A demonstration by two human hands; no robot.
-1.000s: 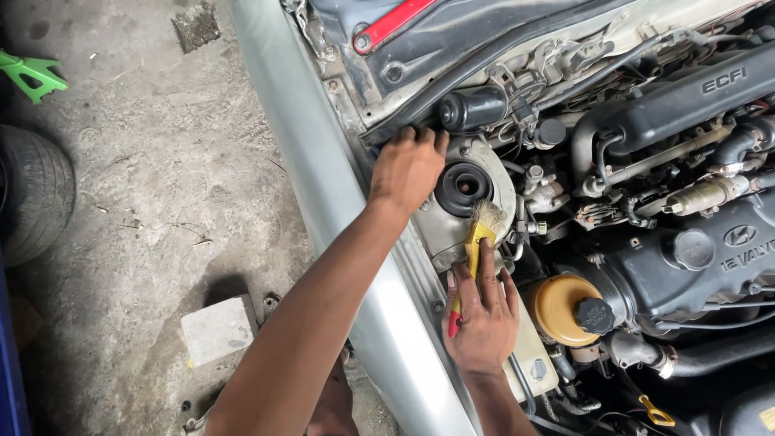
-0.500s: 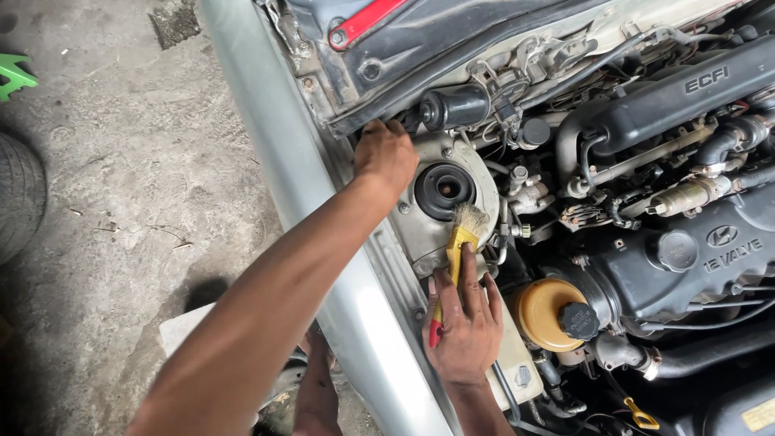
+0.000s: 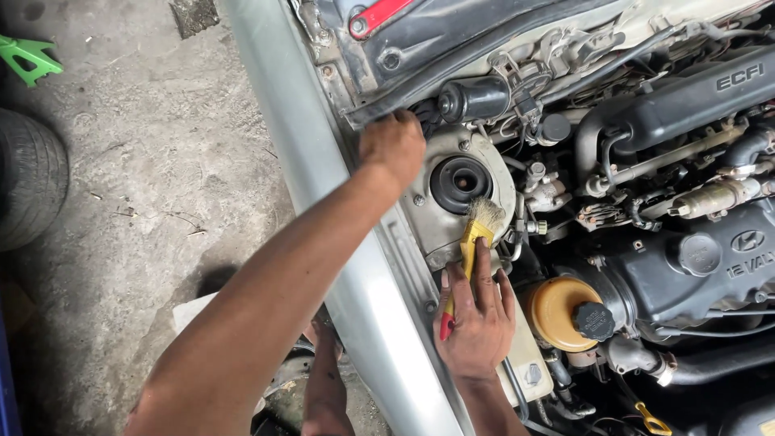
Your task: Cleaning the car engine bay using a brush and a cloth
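Note:
My right hand (image 3: 476, 316) grips a yellow paintbrush (image 3: 468, 252) with a red handle tip. Its pale bristles rest on the grey strut tower (image 3: 420, 216), just below the round black strut mount (image 3: 460, 182). My left arm reaches in from the lower left. My left hand (image 3: 392, 145) sits on the tower's upper left rim with its fingers curled over the edge, under the black cowl panel.
A silver fender (image 3: 323, 194) runs diagonally between me and the engine bay. A yellow reservoir with a black cap (image 3: 565, 311) sits right of my right hand, the black engine cover (image 3: 694, 266) beyond it. A tyre (image 3: 28, 190) and a green object (image 3: 28, 58) lie on the concrete floor.
The view has shifted a little from frame to frame. Both hands keep their places on the strut tower, with the brush bristles still beside the black mount.

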